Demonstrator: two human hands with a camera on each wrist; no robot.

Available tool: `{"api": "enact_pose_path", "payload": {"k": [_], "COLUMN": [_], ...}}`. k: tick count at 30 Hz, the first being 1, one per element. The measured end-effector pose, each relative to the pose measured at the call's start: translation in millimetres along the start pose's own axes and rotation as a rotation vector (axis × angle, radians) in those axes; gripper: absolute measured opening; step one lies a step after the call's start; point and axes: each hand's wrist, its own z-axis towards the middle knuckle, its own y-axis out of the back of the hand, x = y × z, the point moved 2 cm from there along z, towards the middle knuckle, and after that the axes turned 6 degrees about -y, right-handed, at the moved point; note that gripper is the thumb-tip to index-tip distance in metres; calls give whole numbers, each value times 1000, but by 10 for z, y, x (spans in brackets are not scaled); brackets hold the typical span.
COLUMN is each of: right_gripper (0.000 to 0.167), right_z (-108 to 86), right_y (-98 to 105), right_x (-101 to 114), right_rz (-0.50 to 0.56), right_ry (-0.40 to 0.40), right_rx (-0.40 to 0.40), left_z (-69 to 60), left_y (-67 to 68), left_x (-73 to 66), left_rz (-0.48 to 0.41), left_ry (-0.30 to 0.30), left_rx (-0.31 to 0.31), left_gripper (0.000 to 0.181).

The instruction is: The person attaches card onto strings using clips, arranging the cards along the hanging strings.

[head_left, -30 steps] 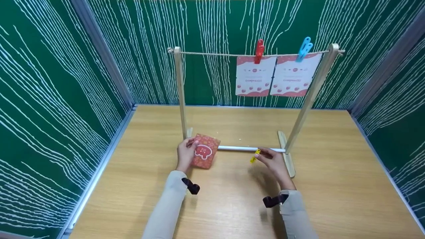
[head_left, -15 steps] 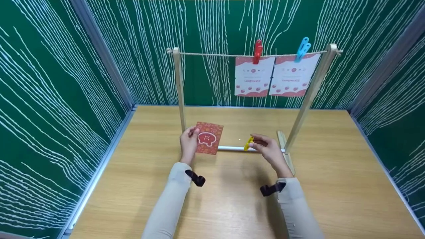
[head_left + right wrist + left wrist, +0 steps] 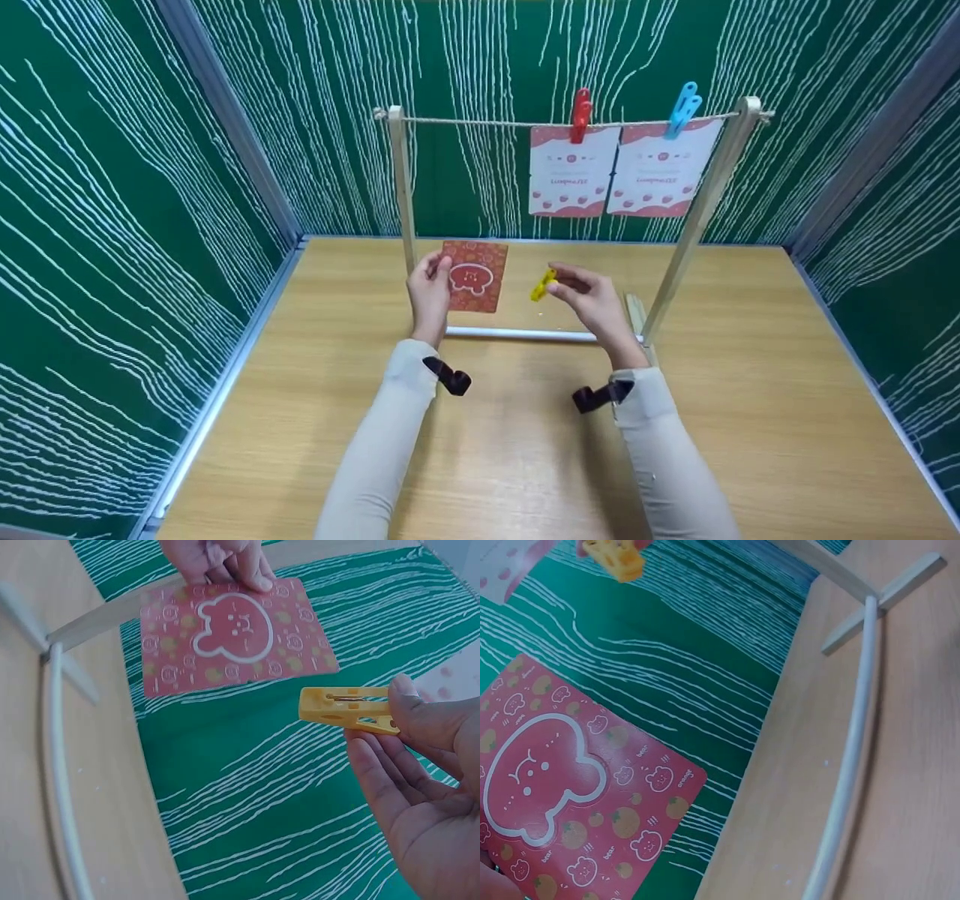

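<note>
My left hand (image 3: 430, 294) pinches a red card (image 3: 480, 259) by its left edge, above the table. A white-outlined bear face and small fruit prints cover the card, clear in the left wrist view (image 3: 641, 787). Between thumb and fingers, my right hand (image 3: 596, 304) holds a yellow clothespin (image 3: 543, 285) by its handle end, with its gripping end toward the card. Card and clothespin are apart. Above both hands runs a string (image 3: 472, 121), where a red clothespin (image 3: 580, 116) and a blue clothespin (image 3: 682, 111) hold two white-and-pink cards (image 3: 574, 176).
Two wooden posts (image 3: 403, 187) carry the string, and a white rod (image 3: 525, 334) joins them low over the wooden table (image 3: 510, 450). Green walls (image 3: 465, 45) with white wavy lines enclose the back and sides.
Both hands have risen and moved forward, away from the table's front. The red card has turned more upright, and the yellow clothespin has shifted left toward it.
</note>
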Motion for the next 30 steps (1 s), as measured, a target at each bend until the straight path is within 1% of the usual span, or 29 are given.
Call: {"api": "enact_pose_path", "payload": {"k": [6, 9, 12, 15, 18, 24, 30], "right_gripper": [40, 39, 38, 37, 36, 36, 34], "right_z": [59, 93, 129, 163, 189, 210, 205], "right_y": [-26, -37, -44, -48, -46, -37, -40], "right_x": [256, 389, 523, 642, 750, 983, 1204], "right_rz": [1, -5, -8, -9, -9, -31, 21], "right_ry": [55, 97, 151, 203, 234, 279, 295], "right_rx": [-4, -7, -16, -32, -52, -90, -99], "left_z": [67, 93, 122, 144, 165, 201, 243], "left_y": [-74, -108, -135, -156, -178, -221, -283], "left_x": [-167, -253, -333, -409, -485, -638, -775], "left_rz": [-35, -24, -12, -16, -22, -38, -57], "left_ry": [-88, -119, -129, -122, -124, -148, -183], "left_rx": [-11, -15, -19, -19, -16, -12, -26], "left_gripper": [27, 26, 26, 26, 27, 29, 29]}}
